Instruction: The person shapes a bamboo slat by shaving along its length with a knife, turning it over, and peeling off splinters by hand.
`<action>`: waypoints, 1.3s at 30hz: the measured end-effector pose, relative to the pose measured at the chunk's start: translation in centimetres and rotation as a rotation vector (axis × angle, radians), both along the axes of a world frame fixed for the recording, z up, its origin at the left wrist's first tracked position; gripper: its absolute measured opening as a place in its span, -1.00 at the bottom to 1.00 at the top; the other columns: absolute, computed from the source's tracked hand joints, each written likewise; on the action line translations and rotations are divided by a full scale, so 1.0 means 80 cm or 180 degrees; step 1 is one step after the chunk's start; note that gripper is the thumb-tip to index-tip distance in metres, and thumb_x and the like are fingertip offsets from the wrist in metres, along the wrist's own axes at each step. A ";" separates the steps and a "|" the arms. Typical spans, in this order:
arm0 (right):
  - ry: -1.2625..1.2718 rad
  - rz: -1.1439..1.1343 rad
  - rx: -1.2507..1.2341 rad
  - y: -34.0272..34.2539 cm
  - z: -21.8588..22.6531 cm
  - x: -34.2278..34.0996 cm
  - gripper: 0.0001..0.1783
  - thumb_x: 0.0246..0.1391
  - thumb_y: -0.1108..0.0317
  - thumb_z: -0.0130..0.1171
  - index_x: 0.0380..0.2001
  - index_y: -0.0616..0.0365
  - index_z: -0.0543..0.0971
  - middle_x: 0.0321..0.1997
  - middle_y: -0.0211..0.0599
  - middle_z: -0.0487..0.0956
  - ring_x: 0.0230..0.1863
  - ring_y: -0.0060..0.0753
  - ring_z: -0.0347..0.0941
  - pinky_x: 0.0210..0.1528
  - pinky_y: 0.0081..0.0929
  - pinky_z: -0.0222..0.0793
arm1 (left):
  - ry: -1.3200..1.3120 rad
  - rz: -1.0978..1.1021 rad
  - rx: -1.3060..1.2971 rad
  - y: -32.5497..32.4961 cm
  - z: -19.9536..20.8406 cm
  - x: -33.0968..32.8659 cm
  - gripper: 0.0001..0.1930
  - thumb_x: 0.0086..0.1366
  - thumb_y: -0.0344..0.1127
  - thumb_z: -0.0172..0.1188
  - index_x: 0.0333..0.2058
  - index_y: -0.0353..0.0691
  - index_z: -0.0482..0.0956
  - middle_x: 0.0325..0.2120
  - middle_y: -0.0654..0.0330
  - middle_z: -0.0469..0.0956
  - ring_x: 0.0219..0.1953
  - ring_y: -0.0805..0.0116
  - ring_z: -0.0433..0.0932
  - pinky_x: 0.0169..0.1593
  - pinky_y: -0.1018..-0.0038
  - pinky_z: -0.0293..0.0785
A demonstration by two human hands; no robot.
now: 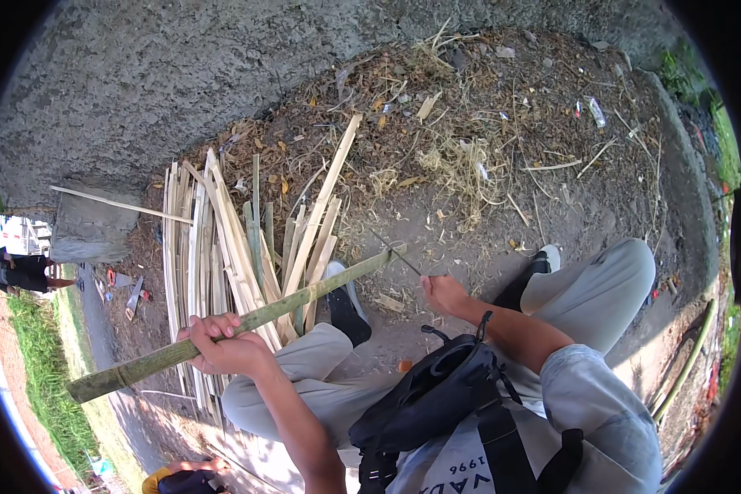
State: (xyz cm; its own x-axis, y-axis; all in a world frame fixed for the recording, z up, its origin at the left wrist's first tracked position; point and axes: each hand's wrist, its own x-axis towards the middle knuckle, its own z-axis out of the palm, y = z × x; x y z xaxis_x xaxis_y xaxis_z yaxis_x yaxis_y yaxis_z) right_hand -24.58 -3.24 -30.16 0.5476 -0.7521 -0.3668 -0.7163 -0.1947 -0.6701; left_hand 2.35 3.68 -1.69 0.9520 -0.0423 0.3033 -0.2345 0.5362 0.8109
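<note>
A long, greenish split bamboo pole [152, 364] slants across in front of me, from the lower left up to the middle of the head view. My left hand [229, 346] is closed around it, fingers curled over the top. At the pole's far right end, the thin dark blade of a knife [407, 263] crosses the bamboo, seen nearly edge-on. My right hand [446, 295] is closed on the knife's handle, which the fingers hide. Whether the blade has cut into the bamboo, I cannot tell.
Many pale bamboo strips [243, 267] lie in a pile by my left shoe [350, 309]. Shavings [465, 169] and dry leaves litter the ground toward a rough concrete wall [173, 74]. A person [25, 270] is at the far left; another person [185, 480] shows at the lower edge.
</note>
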 end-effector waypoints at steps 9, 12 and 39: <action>0.0220 -0.0189 -0.0036 0.014 -0.006 -0.022 -0.51 0.28 0.05 -0.22 -0.41 0.17 0.59 -0.46 0.16 0.56 -0.33 0.29 0.51 -0.22 0.14 0.42 | -0.0021 0.0068 0.0032 0.000 0.004 0.000 -0.89 0.24 -0.50 0.08 -0.39 -0.17 0.32 -0.76 0.36 0.15 -0.78 0.60 0.11 -0.71 0.61 0.13; 0.0481 -0.0206 0.0004 -0.002 0.006 -0.016 -0.48 0.29 0.02 -0.24 -0.39 0.18 0.59 -0.42 0.17 0.57 -0.32 0.30 0.51 -0.20 0.13 0.43 | -0.0030 0.0054 0.0005 -0.005 0.001 0.001 -0.88 0.22 -0.50 0.08 -0.40 -0.17 0.31 -0.75 0.36 0.15 -0.79 0.60 0.11 -0.71 0.62 0.13; 0.0696 0.0011 -0.0351 0.004 -0.025 -0.050 -0.45 0.30 -0.01 -0.28 -0.33 0.16 0.60 -0.44 0.09 0.59 -0.35 0.21 0.55 -0.21 0.10 0.45 | -0.0155 -0.0389 -0.0208 -0.010 0.005 -0.017 -0.88 0.14 -0.57 0.01 -0.41 -0.18 0.34 -0.79 0.35 0.16 -0.83 0.59 0.11 -0.78 0.61 0.11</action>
State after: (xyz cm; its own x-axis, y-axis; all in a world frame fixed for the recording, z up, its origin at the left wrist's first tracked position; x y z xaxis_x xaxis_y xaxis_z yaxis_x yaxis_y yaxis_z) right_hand -28.60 -2.93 -32.15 0.4669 -0.7923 -0.3928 -0.8412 -0.2608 -0.4737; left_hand 0.98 2.90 -1.31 0.9250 -0.1356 0.3550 -0.2026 0.6144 0.7625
